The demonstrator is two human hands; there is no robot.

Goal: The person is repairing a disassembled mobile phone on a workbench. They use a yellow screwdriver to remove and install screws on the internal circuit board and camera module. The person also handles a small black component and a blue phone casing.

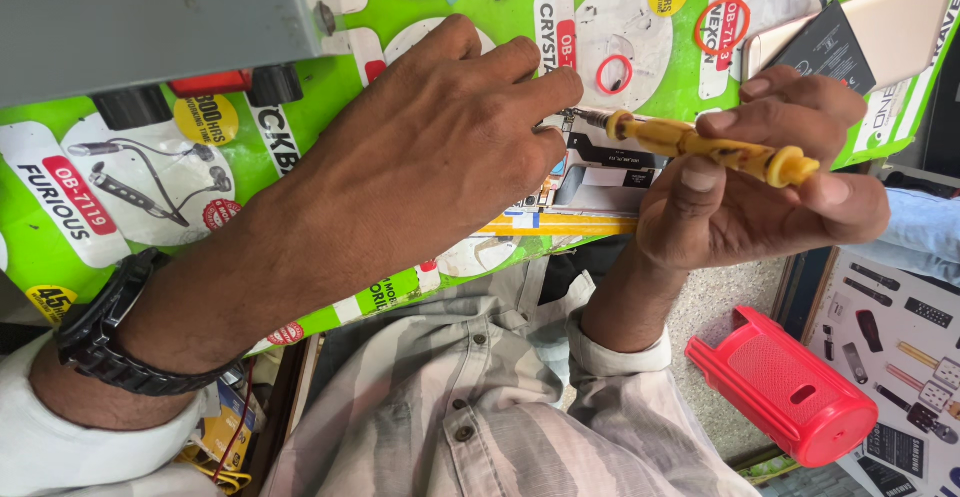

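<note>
The right hand [770, 172] grips a yellow screwdriver [700, 144], tip on the opened phone [600, 172]; the left hand [440, 147] presses it flat. Keeping the tip square should prevent slipping.

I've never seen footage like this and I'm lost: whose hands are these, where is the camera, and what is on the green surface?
There is no machine here, just one person's two bare hands, filmed by a camera worn on their head and looking down, so their striped shirt shows at the bottom. The left hand, with a black wristwatch on its wrist, presses down on an opened phone lying on the green printed mat. The right hand holds a yellow screwdriver, its tip at the phone's top edge by the left fingertips. A grey box with knobs sits top left, a gold phone back cover top right, and a small red ring lies between. A red speaker sits lower down on the right.
</note>
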